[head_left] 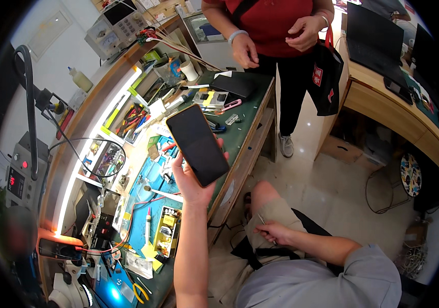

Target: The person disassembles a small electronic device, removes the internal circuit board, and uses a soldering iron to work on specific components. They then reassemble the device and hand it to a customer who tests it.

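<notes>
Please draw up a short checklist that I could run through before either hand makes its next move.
1. Phone gripped by the left hand: ok, held over the bench's edge.
2. Screen dark: ok.
3. Screen free of fine cracks: cannot tell at this size.
4. Right hand free: not ok, it holds something thin, kind unclear.
5. Mat free of tools: not ok, a brush lies there.
6. Other person's hands away from the phone: ok.

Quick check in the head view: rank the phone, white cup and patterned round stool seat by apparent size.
1. Phone, held closest to the camera
2. Patterned round stool seat
3. White cup

Apparent size only; real sizes may differ.
</notes>
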Motion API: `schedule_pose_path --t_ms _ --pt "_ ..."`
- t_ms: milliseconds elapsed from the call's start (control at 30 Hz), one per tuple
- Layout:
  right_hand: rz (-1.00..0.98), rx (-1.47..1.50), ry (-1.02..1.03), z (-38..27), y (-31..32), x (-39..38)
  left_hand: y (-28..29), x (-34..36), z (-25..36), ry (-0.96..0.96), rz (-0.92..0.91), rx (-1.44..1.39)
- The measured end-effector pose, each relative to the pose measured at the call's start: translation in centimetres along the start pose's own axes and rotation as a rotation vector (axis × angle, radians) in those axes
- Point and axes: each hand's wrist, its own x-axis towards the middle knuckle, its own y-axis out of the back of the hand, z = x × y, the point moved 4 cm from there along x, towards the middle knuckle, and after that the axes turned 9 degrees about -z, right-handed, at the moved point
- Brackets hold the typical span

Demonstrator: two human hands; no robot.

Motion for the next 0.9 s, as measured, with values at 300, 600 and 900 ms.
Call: schedule_pose_path --t_ms 300,600,900 --pt "0.025 -0.021 0.002 -0.1 -0.6 -0.5 0.6 -0.2 0.5 0.035 -0.089 -0.142" --pt "0.11 -0.055 0.054 0.1 -1.1 -0.1 0.6 -0.1 0.7 -0.01 -0.01 -0.156" --pt "0.132 -0.088 0.027 -0.7 -2.0 -0.2 1.1 -0.1 0.7 -0.025 -0.112 -0.162"
